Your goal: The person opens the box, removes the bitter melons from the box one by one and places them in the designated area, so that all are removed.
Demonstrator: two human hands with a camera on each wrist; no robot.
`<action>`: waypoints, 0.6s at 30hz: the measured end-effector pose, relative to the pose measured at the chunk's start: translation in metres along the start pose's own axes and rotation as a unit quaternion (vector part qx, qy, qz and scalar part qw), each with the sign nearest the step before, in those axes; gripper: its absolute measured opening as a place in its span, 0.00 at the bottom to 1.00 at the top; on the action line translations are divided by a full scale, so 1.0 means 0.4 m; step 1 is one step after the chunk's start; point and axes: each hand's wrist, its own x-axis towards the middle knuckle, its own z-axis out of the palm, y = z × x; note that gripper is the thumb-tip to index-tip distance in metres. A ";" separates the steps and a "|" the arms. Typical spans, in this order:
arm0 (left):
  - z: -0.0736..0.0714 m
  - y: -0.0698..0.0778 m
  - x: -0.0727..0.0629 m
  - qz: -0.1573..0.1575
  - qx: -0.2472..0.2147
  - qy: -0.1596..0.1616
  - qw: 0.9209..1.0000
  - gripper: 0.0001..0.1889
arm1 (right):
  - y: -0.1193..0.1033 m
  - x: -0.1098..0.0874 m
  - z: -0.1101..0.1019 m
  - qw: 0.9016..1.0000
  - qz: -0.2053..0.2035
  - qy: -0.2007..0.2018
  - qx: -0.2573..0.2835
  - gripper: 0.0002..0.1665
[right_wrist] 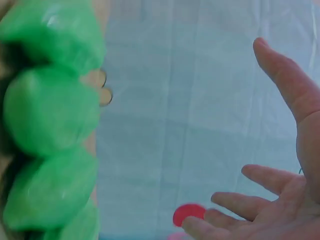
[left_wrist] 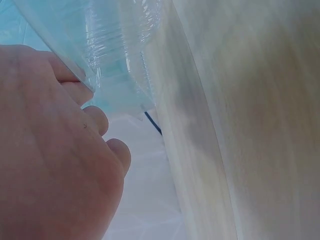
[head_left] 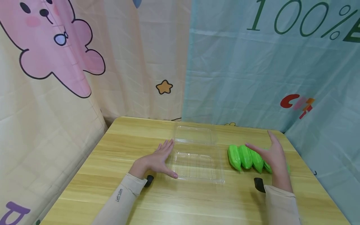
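A clear plastic clamshell box (head_left: pixel 197 161) lies opened out on the table, its lid (head_left: pixel 195 135) folded back at the far side. My left hand (head_left: pixel 157 161) spans the box's left side, fingers extended and thumb apart near the front left corner. In the left wrist view, the fingers of my left hand (left_wrist: pixel 60 135) touch the clear plastic edge; some fingertips are hidden. To the right, several glossy green starfruit-like pieces (head_left: pixel 246 157) (right_wrist: pixel 52 110) sit in a row. My right hand (head_left: pixel 274 159) hovers over the row's right end, thumb and fingers spread, holding nothing.
The wooden table (head_left: pixel 112 175) carries the box and the green pieces. Printed curtains (head_left: pixel 239 78) hang behind it and along both sides. A dark strap piece (head_left: pixel 259 185) shows at the right wrist, another (head_left: pixel 149 181) at the left.
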 end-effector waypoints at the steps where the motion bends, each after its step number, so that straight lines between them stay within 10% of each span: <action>1: 0.000 0.000 0.000 0.000 -0.001 0.000 1.000 0.77 | -0.014 0.002 0.008 1.000 -0.006 -0.006 0.006 0.71; 18: 0.001 0.010 0.012 0.013 -0.002 0.021 1.000 0.74 | -0.103 -0.006 0.140 0.985 -0.108 -0.104 0.087 0.66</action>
